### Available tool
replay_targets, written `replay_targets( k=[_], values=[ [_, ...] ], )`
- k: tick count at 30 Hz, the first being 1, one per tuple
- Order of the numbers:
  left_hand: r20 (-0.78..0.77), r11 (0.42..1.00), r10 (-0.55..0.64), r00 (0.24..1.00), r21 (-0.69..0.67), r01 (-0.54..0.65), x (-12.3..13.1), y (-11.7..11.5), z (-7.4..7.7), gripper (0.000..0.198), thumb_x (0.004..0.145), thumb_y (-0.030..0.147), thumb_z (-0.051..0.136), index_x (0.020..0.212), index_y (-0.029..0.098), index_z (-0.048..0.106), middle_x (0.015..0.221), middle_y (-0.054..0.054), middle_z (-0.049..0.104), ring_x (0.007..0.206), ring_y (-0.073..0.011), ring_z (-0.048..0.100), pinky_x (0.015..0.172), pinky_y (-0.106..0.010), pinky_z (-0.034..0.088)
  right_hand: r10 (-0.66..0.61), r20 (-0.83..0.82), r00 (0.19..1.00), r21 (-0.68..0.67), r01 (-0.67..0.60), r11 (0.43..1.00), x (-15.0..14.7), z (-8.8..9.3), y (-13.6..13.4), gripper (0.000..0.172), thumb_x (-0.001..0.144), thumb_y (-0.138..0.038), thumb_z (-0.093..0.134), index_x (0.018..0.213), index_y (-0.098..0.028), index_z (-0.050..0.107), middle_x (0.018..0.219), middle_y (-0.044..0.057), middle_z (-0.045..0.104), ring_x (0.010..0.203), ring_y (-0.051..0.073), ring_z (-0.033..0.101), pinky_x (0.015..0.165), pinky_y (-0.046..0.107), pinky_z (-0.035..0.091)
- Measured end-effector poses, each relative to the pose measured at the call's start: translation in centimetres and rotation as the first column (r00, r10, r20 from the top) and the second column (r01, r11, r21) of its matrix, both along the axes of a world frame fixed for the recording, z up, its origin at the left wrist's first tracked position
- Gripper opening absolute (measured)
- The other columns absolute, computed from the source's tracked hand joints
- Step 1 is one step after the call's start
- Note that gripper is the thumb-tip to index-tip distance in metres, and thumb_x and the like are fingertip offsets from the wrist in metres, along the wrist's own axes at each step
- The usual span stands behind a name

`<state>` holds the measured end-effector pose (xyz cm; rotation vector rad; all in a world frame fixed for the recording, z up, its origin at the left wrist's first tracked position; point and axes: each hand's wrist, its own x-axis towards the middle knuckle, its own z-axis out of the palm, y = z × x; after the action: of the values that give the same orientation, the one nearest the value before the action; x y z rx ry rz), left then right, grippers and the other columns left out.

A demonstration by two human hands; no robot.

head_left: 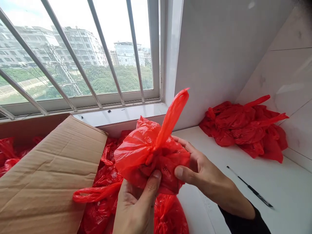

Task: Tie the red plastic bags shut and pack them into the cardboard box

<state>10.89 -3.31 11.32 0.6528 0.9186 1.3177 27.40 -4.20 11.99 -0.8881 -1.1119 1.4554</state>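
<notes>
Head view: left hand [137, 201] and right hand [203, 167], half-closed, grip a knotted red bag [146, 148]. A pen [253, 190] lies right of that bag.

A knotted red bag of thin plastic film [133, 151] is translucent, crinkled and glossy, with pale highlights along its creases. The piled red plastic bags below it [102, 214] have the same wrinkled shine; the heaped dark-red plastic bags at right [243, 126] look softer and duller. A broad tan cardboard flap [56, 162] is matt, with faint ridges and dents. The slim black-and-clear pen [258, 194] looks like smooth plastic. The white tabletop [212, 152] is smooth with a low sheen; the slanting grey window bars [104, 48] look like polished metal. The black sleeve [243, 221] is matt cloth.
</notes>
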Motion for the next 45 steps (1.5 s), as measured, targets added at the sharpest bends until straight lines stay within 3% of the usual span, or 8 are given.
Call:
replay_targets(
  k=[6,12,20,27,32,35,39,45],
  values=[
    [-0.103,1.000,-0.014,0.995,-0.009,0.014,-0.2,-0.4,0.3,0.073,0.064,0.031,0.092,0.131,0.022,0.063,0.119,-0.009,0.075,0.114,-0.0326,0.069,0.098,-0.042,0.059,-0.057,0.000,0.998,0.065,0.056,0.996,-0.5,0.0,0.2,0.035,0.095,-0.031,0.070,0.129,-0.024,0.061,0.112,0.005,0.073,0.100,0.020,0.070,0.089,0.033,0.055],
    [-0.141,1.000,-0.016,0.990,-0.007,0.015,0.0,-0.7,0.9,0.090,0.059,0.030,0.094,0.140,0.024,0.056,0.118,-0.009,0.075,0.112,-0.0340,0.070,0.094,-0.041,0.061,-0.120,0.079,0.990,0.120,0.110,0.987,-0.3,0.2,0.2,0.018,0.098,-0.034,0.066,0.113,-0.023,0.066,0.101,0.002,0.070,0.091,0.017,0.064,0.085,0.031,0.053],
    [-0.137,0.999,0.013,0.991,0.047,-0.006,0.5,-0.6,1.4,0.091,0.064,0.025,0.091,0.144,0.030,0.048,0.121,-0.005,0.074,0.111,-0.0305,0.071,0.092,-0.039,0.062,-0.009,0.096,0.995,0.089,0.000,0.996,-0.2,-0.4,0.1,0.037,0.090,-0.038,0.077,0.121,-0.030,0.058,0.102,0.000,0.067,0.093,0.018,0.065,0.089,0.035,0.055],
    [-0.116,0.995,0.027,0.993,0.101,-0.015,0.7,-0.2,1.1,0.078,0.068,0.023,0.089,0.139,0.027,0.055,0.113,-0.006,0.075,0.104,-0.0264,0.073,0.078,-0.028,0.063,-0.003,0.086,0.996,0.059,-0.002,0.998,-0.1,0.3,-0.4,0.025,0.091,-0.035,0.075,0.109,-0.027,0.060,0.091,-0.001,0.062,0.083,0.016,0.062,0.082,0.034,0.056],
    [-0.134,0.992,0.051,0.990,0.123,-0.034,0.5,-0.1,0.8,0.070,0.070,0.029,0.088,0.134,0.025,0.061,0.121,-0.006,0.073,0.107,-0.0264,0.072,0.086,-0.031,0.062,-0.046,0.146,0.988,0.092,0.033,0.995,-0.2,0.0,-0.1,0.025,0.094,-0.041,0.070,0.112,-0.027,0.060,0.093,0.000,0.062,0.086,0.017,0.061,0.087,0.037,0.056],
    [-0.157,0.993,0.034,0.987,0.113,-0.016,0.3,-0.3,1.0,0.069,0.072,0.031,0.087,0.135,0.026,0.061,0.123,-0.006,0.073,0.113,-0.0279,0.069,0.095,-0.035,0.059,-0.230,0.221,0.948,0.176,0.193,0.965,-0.1,-0.6,0.0,0.042,0.093,-0.049,0.069,0.127,-0.031,0.053,0.119,0.005,0.062,0.110,0.023,0.060,0.100,0.044,0.051],
    [-0.209,0.992,0.011,0.978,0.121,0.015,-0.1,-0.8,1.1,0.067,0.073,0.035,0.085,0.135,0.024,0.061,0.124,-0.008,0.073,0.116,-0.0310,0.068,0.099,-0.038,0.057,-0.561,0.265,0.784,0.398,0.441,0.804,0.4,-0.1,-0.9,0.055,0.090,-0.055,0.069,0.137,-0.034,0.048,0.140,0.008,0.051,0.131,0.029,0.048,0.115,0.049,0.038],
    [-0.230,0.990,-0.060,0.971,0.113,0.088,0.3,-2.6,0.5,0.069,0.072,0.034,0.086,0.135,0.024,0.060,0.124,-0.008,0.072,0.118,-0.0309,0.067,0.100,-0.038,0.057,-0.343,0.384,0.857,0.300,0.236,0.924,1.2,0.8,-3.8,0.027,0.101,-0.045,0.057,0.121,-0.029,0.066,0.119,0.007,0.064,0.112,0.025,0.058,0.102,0.041,0.049]
  ],
)
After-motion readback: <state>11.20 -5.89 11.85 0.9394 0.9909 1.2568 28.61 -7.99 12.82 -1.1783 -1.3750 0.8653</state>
